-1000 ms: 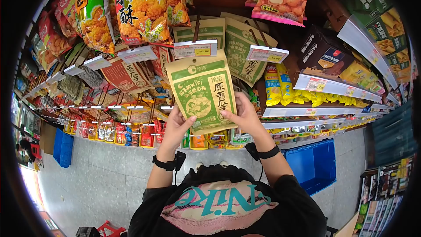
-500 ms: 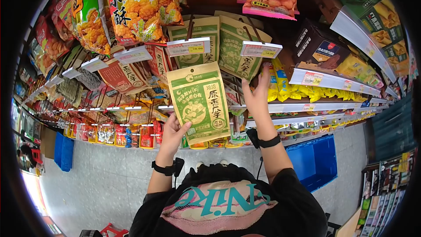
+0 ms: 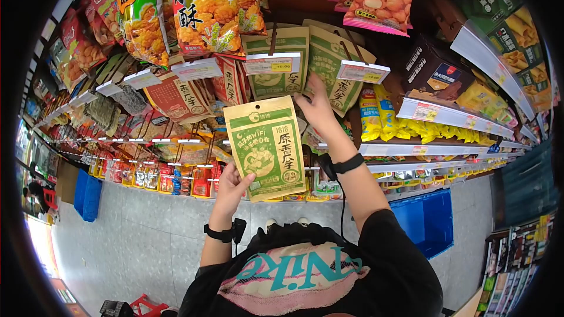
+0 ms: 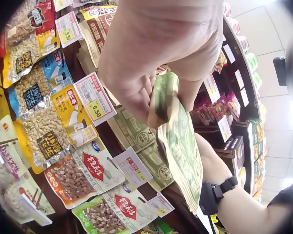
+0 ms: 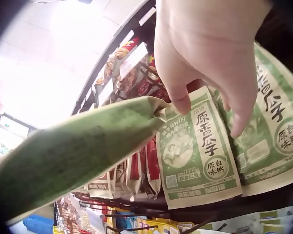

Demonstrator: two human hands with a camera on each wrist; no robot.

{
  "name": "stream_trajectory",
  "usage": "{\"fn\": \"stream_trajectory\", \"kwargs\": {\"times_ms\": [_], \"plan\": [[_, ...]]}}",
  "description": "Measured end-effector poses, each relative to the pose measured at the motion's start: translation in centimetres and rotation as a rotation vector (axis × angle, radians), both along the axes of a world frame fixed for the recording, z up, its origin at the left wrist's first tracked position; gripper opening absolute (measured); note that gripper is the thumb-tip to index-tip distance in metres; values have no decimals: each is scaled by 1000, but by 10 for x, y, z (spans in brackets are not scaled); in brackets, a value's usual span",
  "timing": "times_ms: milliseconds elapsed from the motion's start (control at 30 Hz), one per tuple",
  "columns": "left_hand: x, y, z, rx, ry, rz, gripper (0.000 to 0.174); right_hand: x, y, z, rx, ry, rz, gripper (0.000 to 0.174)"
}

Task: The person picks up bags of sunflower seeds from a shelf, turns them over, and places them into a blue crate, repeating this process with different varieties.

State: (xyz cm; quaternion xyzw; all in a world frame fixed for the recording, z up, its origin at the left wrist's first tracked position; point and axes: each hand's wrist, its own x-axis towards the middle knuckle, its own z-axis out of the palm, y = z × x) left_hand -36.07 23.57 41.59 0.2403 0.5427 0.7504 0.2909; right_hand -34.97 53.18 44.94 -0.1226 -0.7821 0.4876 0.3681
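My left hand (image 3: 229,191) grips a green-and-tan bag of sunflower seeds (image 3: 264,147) by its lower left, thumb on the printed front. In the left wrist view the same bag (image 4: 180,136) shows edge-on below the hand. My right hand (image 3: 318,108) reaches up to matching bags on hooks under the price tags. Seen from the right wrist, its thumb lies over the upper left of one hanging bag (image 5: 195,151). The fingers point down where that bag meets a second hanging bag (image 5: 273,146), with no grip on either showing.
Rice-snack bags (image 3: 205,17) hang above on the left, a pink peanut bag (image 3: 379,3) above on the right. A price tag (image 3: 363,72) juts out close over the right hand. A blue crate (image 3: 423,223) stands on the floor at the right.
Both hands held the bag a second ago. The right hand let go, rose to the right-hand hanging bag, then shifted left between the two hanging bags. The left hand keeps the bag.
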Motion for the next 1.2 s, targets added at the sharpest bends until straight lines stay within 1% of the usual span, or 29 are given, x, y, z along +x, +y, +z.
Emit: {"fn": "stream_trajectory", "kwargs": {"times_ms": [33,100,167,200,233,300,333,400,433,500,533,600,633,700,800,1033,1133,1200], "plan": [[0,-4,-1,-11,-2,7,44,-11,4,-5,-45,-17,32,75],[0,-9,-1,-19,-4,18,44,-22,8,-8,-58,3,33,78],[2,-13,0,-5,-5,39,44,-23,10,-4,-31,-117,-74,80],[2,-15,0,-4,-5,43,44,-22,6,-1,7,-86,-129,80],[2,-16,1,0,-15,48,44,-23,6,-2,9,-86,-126,80],[3,-18,0,7,-24,57,44,-22,6,4,40,-84,-123,68],[3,-19,-1,-1,-29,59,44,-19,5,11,42,-84,-120,68],[2,-20,-2,-8,-33,61,44,-12,1,24,124,-311,-99,51],[2,-21,-3,-9,-37,55,44,-13,0,22,126,-310,-99,51],[2,-22,-3,-13,-42,49,45,-16,0,10,78,-166,-164,41],[1,-21,-4,-13,-42,46,45,-17,2,5,79,-165,-166,41],[1,-21,-4,-14,-43,44,45,-15,2,5,-48,-21,-56,36],[0,-20,-4,-5,-41,40,45,-11,-1,10,-48,-21,-57,36],[-1,-20,-6,3,-39,35,45,1,-9,22,-248,69,91,30],[-2,-21,-9,2,-27,46,45,10,-7,25,-207,29,109,28],[-8,-27,-9,19,-1,27,51,38,-13,33,-182,-4,142,30],[-9,-30,-9,31,14,22,53,51,-19,37,-200,-24,179,31],[-9,-33,-10,36,12,19,53,59,-23,40,-257,-82,229,34]]}}
